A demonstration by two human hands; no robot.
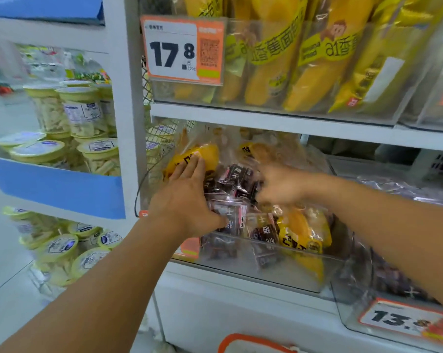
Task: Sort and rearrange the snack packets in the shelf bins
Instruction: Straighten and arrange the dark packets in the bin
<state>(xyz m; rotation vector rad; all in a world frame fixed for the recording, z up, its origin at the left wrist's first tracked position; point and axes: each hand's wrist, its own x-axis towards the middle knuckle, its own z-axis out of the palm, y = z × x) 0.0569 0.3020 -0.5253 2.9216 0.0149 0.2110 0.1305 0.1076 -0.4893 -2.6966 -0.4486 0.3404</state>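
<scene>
White shop shelving fills the view, with clear plastic bins on its tiers. Nearest, low on the right, a bin (368, 324) carries a price tag (403, 319) reading 13. Above and left of it, the middle bin (286, 273) holds mixed packets: dark packets (237, 174) in the middle, a yellow packet (300, 233) at the front right and another yellow one (193, 159) at the back left. Both hands are inside this bin. The left hand (187, 197) lies flat with fingers straight, fingertips on the back-left yellow packet and thumb against a dark packet; it grasps nothing. The right hand (279, 184) is blurred over the dark packets, fingers bent toward them; whether it grips one I cannot tell. On the tier above, a bin (383, 115) of upright banana packets (314, 62) bears a tag (182, 49) reading 17.8. Far left, separate shelves hold lidded tubs (83, 110) behind a blue panel (62, 189).
</scene>
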